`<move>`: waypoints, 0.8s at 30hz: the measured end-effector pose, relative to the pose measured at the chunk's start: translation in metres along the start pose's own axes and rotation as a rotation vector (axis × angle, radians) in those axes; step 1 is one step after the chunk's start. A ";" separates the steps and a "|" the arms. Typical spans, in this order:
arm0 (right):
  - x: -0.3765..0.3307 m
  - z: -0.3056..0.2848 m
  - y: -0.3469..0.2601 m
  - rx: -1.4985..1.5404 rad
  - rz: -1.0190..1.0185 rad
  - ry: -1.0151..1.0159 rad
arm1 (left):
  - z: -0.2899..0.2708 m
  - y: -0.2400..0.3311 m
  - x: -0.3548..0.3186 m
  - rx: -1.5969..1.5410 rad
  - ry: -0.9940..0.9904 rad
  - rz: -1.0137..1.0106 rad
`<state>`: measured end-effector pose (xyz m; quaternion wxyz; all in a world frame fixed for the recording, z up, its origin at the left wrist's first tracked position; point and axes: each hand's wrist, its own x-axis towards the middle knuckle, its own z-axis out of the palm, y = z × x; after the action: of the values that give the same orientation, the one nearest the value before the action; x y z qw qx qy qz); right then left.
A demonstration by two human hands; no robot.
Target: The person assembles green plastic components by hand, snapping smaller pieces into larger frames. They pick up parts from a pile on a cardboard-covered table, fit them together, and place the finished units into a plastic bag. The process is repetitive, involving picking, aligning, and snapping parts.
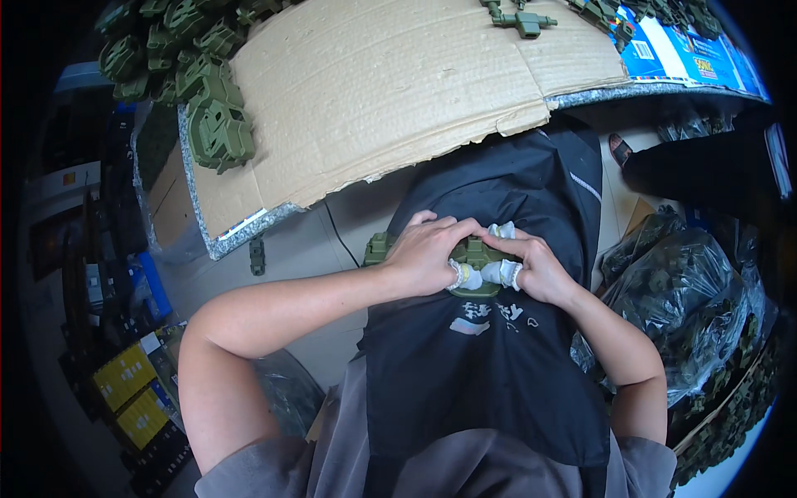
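Observation:
Over my lap, both hands grip a dark green moulded plastic part [473, 251], which looks like a toy vehicle body. My left hand [425, 256] wraps over its left side, fingers curled across the top and thumb pressed on the near face. From the right, my right hand [540, 267] closes on the same part, its thumb meeting the left thumb near the middle. White fabric covers [502, 272] sit on both thumbs and on a right finger. Much of the part is hidden under my fingers.
Ahead stands a table topped with brown cardboard [374, 100]. Green vehicle-like parts [220, 133] pile at its left, and smaller green pieces [527, 23] lie at the far right. A clear bag of parts [681, 290] is at my right. Another person's leg [706, 162] shows beyond it.

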<state>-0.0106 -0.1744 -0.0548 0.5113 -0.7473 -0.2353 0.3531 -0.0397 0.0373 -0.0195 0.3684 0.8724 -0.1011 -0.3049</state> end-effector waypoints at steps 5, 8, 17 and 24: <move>0.000 -0.002 -0.004 -0.002 0.066 -0.030 | 0.001 -0.001 0.001 -0.049 -0.019 -0.010; 0.003 -0.001 0.012 0.231 0.112 -0.080 | -0.009 0.003 0.007 -0.046 -0.131 -0.030; -0.007 -0.035 -0.004 -0.226 -0.148 -0.057 | -0.029 -0.034 -0.056 -0.310 0.018 -0.029; 0.001 -0.024 -0.035 -0.367 -0.179 -0.035 | -0.035 -0.040 -0.055 -0.119 -0.112 -0.007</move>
<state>0.0088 -0.1747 -0.0174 0.3919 -0.7977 -0.3702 0.2703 -0.0635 0.1081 -0.0035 0.4122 0.8310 -0.1004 -0.3598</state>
